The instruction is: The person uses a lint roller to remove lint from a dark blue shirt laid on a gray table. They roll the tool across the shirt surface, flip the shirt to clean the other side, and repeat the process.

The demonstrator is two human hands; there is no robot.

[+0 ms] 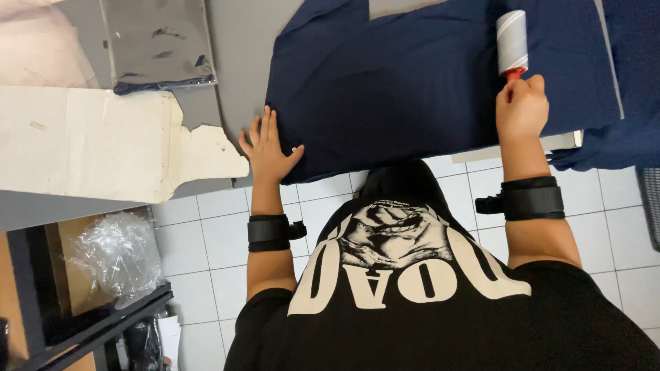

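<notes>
Lying at far left on the grey surface (237, 41), torn cardboard (89, 141); pressing flat, fingers spread wide, left hand (267, 148) on the navy garment (399, 82) edge; gripping the lint roller (512, 42) handle, right hand (521, 106), roller resting on the cloth.

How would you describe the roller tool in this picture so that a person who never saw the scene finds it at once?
Start at the dark blue garment spread on the grey table. Near its far right side, the right hand grips a lint roller by a red handle. It is the only pale, striped cylinder lying on the cloth.
</notes>
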